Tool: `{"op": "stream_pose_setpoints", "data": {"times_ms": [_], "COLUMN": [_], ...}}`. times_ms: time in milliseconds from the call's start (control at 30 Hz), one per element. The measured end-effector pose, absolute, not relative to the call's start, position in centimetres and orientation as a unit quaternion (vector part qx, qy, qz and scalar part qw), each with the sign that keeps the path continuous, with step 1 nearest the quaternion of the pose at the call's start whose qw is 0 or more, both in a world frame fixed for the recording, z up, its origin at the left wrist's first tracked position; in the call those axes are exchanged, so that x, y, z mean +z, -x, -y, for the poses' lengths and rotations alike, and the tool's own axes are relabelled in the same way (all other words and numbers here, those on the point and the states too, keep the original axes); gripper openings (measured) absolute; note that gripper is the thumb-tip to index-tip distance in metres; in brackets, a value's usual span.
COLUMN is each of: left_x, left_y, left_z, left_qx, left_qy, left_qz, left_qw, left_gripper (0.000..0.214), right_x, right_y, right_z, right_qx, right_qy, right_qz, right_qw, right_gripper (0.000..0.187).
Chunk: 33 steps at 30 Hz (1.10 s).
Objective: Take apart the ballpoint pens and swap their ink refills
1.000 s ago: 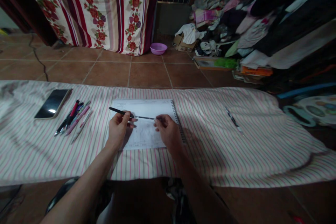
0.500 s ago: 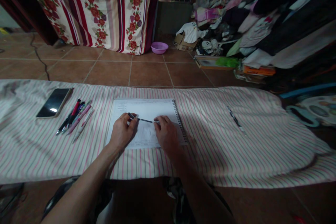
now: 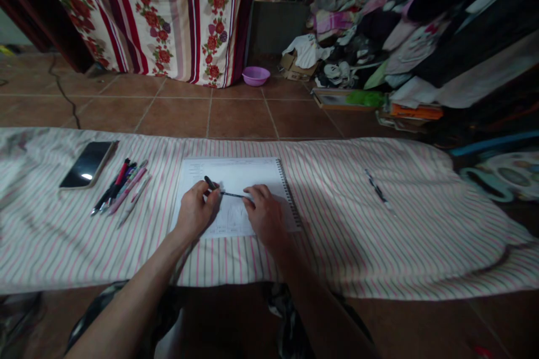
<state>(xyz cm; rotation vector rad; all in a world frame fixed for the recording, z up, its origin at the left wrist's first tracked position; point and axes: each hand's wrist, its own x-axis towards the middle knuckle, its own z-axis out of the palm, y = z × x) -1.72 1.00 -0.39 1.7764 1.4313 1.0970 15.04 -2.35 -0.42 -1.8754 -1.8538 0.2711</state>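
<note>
My left hand [image 3: 197, 205] is closed, with a black pen part [image 3: 209, 182] pinched between thumb and fingers, its dark end sticking up past them. A thin dark rod like a pen refill [image 3: 231, 194] runs from beside the left fingertips to the right ones. My right hand [image 3: 264, 210] has its thumb and fingers closed on the rod's right end. Whether the rod sits inside the black part is hidden by the left fingers. Both hands are over a spiral-bound notebook [image 3: 236, 171], its page showing faint writing or drawing.
Left of the notebook lie several pens [image 3: 122, 188] and a phone [image 3: 87, 164]. A single pen [image 3: 379, 190] rests to the right on the striped cloth [image 3: 337, 247]. Beyond are a purple basin [image 3: 255, 76], a floral curtain [image 3: 181, 17] and piled clothes [image 3: 379, 28].
My right hand has shifted slightly left along the rod, closer to the left hand, so less rod shows between them. The black part in my left hand points up a little more.
</note>
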Motion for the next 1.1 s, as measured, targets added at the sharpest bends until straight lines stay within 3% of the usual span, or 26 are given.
{"op": "stream_pose_setpoints", "data": {"times_ms": [300,800,1100], "left_x": [-0.54,0.04,-0.23], "left_y": [2.03,2.25,2.14], "left_z": [-0.93,-0.8,-1.05], "left_qx": [0.376,0.323,0.325], "left_qy": [-0.717,-0.742,-0.743], "left_qz": [-0.527,-0.547,-0.546], "left_qw": [0.26,0.214,0.209], "left_gripper": [0.016,0.022,0.019], "right_x": [-0.66,-0.38,0.03], "right_y": [-15.12,-14.71,-15.09], "right_z": [2.23,1.91,1.85], "right_qx": [0.084,0.048,0.059], "right_qy": [0.68,0.719,0.74], "right_qz": [0.692,0.657,0.651], "right_qw": [0.227,0.22,0.158], "right_gripper": [0.012,0.021,0.022]}}
